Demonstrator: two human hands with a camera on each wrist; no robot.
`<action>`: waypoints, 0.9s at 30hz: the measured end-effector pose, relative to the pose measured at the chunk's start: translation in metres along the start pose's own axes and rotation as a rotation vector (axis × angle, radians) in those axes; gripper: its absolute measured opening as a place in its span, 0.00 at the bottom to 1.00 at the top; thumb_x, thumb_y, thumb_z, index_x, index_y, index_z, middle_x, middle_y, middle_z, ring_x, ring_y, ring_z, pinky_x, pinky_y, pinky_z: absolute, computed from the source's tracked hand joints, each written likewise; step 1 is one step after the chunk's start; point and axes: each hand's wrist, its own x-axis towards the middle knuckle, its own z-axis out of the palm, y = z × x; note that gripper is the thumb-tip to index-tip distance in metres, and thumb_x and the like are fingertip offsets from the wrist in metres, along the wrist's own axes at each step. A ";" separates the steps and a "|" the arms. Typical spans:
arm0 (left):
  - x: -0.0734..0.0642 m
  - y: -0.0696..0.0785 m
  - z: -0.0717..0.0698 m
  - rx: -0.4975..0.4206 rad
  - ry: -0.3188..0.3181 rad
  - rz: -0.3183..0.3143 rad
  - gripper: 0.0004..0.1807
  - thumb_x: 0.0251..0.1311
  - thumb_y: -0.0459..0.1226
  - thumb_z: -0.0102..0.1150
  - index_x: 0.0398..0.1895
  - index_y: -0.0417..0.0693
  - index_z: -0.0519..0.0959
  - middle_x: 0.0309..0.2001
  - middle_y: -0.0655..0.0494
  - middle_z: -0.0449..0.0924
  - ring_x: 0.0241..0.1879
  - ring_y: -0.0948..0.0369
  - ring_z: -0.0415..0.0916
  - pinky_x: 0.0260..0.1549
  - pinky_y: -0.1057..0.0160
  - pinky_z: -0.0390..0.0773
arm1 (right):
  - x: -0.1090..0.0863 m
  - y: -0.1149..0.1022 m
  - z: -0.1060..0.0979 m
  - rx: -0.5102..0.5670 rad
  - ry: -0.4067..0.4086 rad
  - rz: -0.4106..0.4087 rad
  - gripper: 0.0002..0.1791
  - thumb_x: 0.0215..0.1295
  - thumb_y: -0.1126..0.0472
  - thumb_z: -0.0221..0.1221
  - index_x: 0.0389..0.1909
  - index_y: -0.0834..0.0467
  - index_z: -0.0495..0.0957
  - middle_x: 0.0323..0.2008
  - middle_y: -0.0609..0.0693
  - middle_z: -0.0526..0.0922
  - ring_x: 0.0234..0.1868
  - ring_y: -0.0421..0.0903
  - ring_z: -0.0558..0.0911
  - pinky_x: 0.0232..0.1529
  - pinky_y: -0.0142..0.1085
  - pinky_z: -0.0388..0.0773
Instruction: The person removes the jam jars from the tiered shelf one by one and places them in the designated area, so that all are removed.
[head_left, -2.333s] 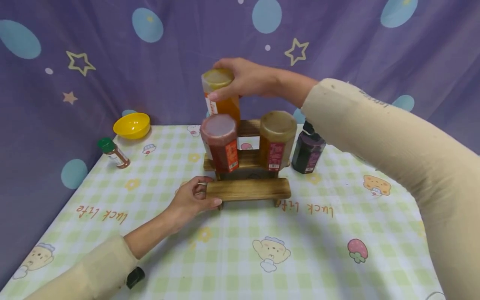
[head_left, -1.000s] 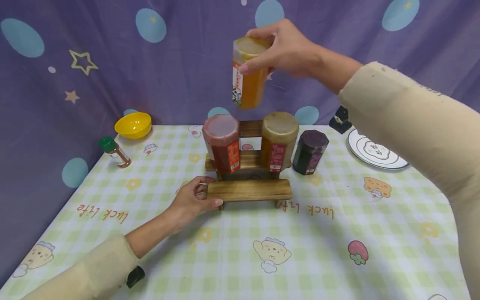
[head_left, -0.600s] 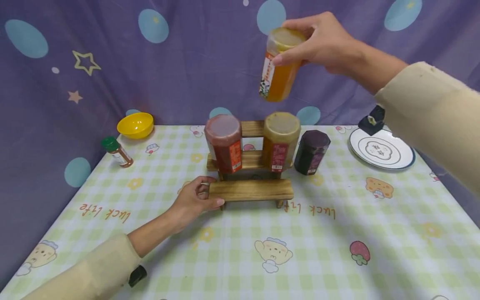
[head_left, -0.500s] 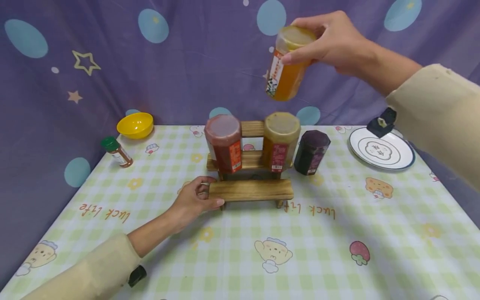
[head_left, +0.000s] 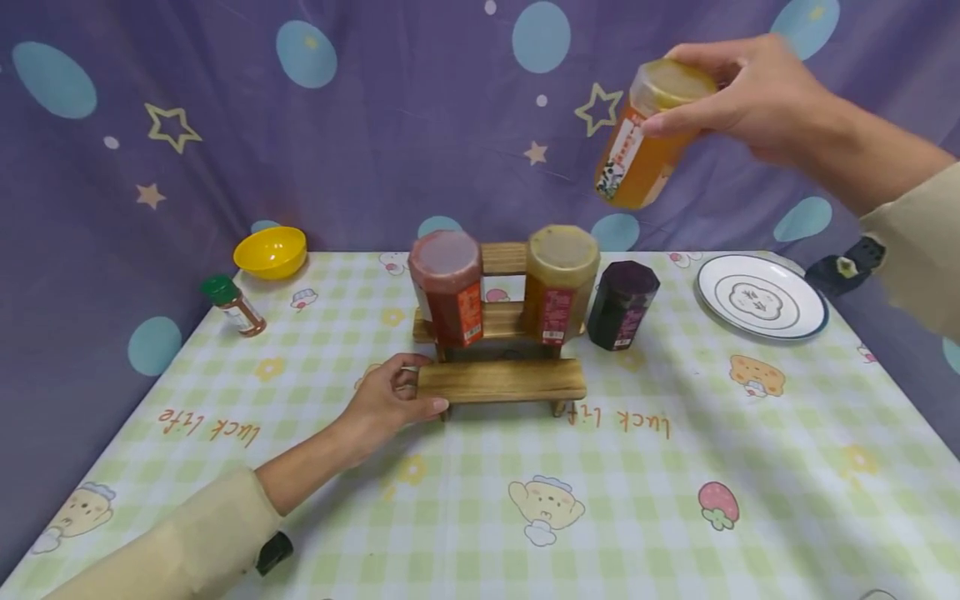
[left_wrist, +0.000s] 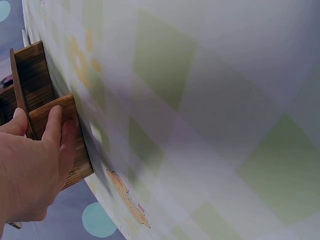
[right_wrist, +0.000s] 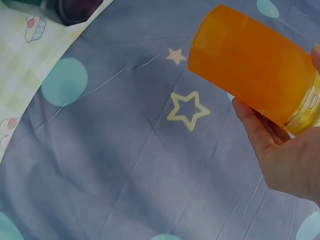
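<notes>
My right hand (head_left: 765, 104) grips an orange jar (head_left: 648, 154) near its lid, high in front of the curtain and tilted, its base toward the lower left. In the right wrist view the jar (right_wrist: 250, 60) shows its plain orange side. My left hand (head_left: 382, 400) holds the left end of the lowest step of a wooden stepped rack (head_left: 502, 379). Seen from the left wrist, the fingers (left_wrist: 54, 125) lie on the side of the rack. A red jar (head_left: 450, 292) and a brownish-yellow jar (head_left: 561, 287) stand on the middle step.
Right of the rack stands a dark purple jar (head_left: 624, 307). Farther right lies a white plate (head_left: 795, 312) with a blue rim. At the back left are a yellow bowl (head_left: 272, 254) and a green-capped spice bottle (head_left: 234, 307). A purple curtain (head_left: 360, 167) hangs behind the checked tablecloth (head_left: 637, 525).
My right hand has lifted the orange jar from behind the red jar and carried it right, past the rack, tilting it. My left hand has stayed on the rack.
</notes>
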 end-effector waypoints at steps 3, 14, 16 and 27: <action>0.000 0.001 0.000 0.003 0.001 0.000 0.33 0.52 0.30 0.70 0.61 0.41 0.66 0.26 0.54 0.52 0.23 0.63 0.52 0.32 0.65 0.76 | -0.008 0.004 -0.011 -0.012 0.020 0.004 0.33 0.48 0.69 0.73 0.58 0.56 0.76 0.45 0.49 0.78 0.44 0.45 0.74 0.36 0.23 0.77; 0.001 0.000 0.001 0.009 0.018 -0.008 0.33 0.51 0.30 0.71 0.60 0.42 0.67 0.27 0.54 0.53 0.24 0.62 0.53 0.31 0.64 0.75 | -0.033 0.027 -0.040 -0.164 0.095 0.136 0.37 0.46 0.65 0.75 0.61 0.50 0.74 0.42 0.40 0.79 0.42 0.41 0.73 0.35 0.21 0.71; 0.001 0.000 0.002 0.009 0.021 -0.005 0.33 0.51 0.30 0.71 0.61 0.42 0.67 0.27 0.54 0.54 0.24 0.62 0.53 0.30 0.65 0.75 | -0.038 0.033 -0.043 -0.204 0.096 0.161 0.39 0.47 0.63 0.75 0.63 0.49 0.73 0.42 0.38 0.78 0.42 0.40 0.73 0.34 0.20 0.72; 0.000 0.001 0.001 0.016 0.024 0.005 0.33 0.51 0.30 0.71 0.60 0.41 0.67 0.27 0.54 0.54 0.24 0.63 0.53 0.26 0.68 0.70 | -0.057 0.072 -0.049 -0.384 0.096 0.238 0.45 0.49 0.51 0.74 0.69 0.47 0.66 0.36 0.29 0.77 0.38 0.36 0.74 0.31 0.23 0.69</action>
